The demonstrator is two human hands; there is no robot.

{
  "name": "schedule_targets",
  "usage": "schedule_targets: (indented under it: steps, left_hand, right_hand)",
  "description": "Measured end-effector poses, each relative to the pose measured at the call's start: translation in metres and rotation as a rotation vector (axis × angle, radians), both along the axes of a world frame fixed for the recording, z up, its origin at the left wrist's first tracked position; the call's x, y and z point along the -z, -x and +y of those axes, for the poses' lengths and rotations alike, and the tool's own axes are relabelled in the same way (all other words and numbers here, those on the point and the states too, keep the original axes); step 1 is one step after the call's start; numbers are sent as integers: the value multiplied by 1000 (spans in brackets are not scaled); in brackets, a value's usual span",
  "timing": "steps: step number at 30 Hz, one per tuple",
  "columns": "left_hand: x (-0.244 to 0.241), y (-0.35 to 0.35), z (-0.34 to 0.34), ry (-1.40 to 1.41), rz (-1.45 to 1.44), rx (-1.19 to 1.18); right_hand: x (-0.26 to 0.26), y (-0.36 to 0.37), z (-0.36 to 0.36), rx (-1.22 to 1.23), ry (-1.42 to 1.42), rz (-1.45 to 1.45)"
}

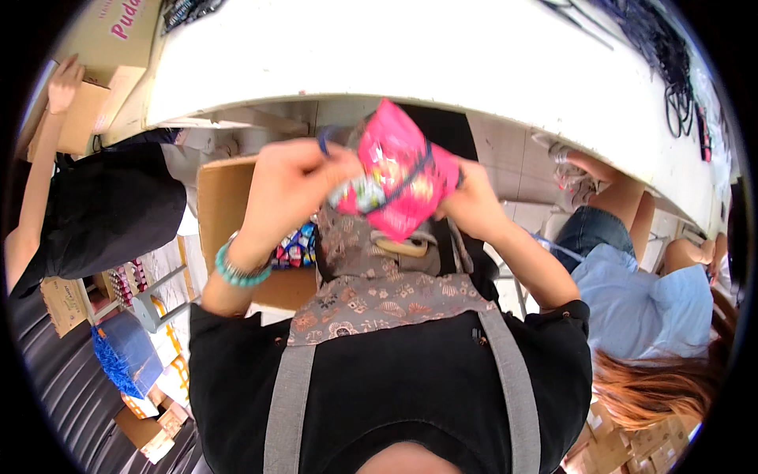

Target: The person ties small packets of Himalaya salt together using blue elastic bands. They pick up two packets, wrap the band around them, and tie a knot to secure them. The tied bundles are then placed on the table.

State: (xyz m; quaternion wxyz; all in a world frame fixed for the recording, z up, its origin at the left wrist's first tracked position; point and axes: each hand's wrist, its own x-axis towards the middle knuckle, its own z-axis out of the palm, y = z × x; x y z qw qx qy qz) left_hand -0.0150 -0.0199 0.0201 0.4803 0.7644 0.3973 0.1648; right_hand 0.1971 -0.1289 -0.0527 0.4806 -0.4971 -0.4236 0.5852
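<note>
A shiny pink plastic packet (402,172) with a dark band (405,181) across it is held up over my lap. My right hand (474,198) grips its right edge. The curled fingers of my left hand (302,181), blurred, pinch at the packet's left side. Close under those fingertips is a small printed silvery-green piece (358,194); whether it is part of the packet is unclear. A dark blue loop (324,141) shows at my left fingers. Below lies my grey patterned apron (391,299).
The white table (355,47) curves across in front, with black cords (678,109) at its right. Beside my lap is an open cardboard box (228,207) holding small colourful wrapped items (296,246). One person (112,213) is at left by cartons (118,35); another (639,302) sits at right.
</note>
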Motion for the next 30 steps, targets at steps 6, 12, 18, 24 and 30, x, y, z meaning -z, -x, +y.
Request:
schedule_targets:
  steps: [6, 12, 18, 24, 30]
  left_hand:
    - [34, -68, 67, 98, -485, -389]
    - [40, -101, 110, -100, -83, -245]
    - [26, -113, 118, -343, 192, -228]
    - [37, -118, 111, -893, 164, -346]
    - [40, -151, 110, -1078, -215, -171]
  right_hand:
    - [-53, -62, 90, 72, 219, 92]
    - [-59, -90, 140, -64, 269, -323]
    - [-45, -98, 156, 2, 155, -466]
    - [-62, -94, 157, 96, 157, -733]
    - [-56, -105, 165, 17, 150, -1012]
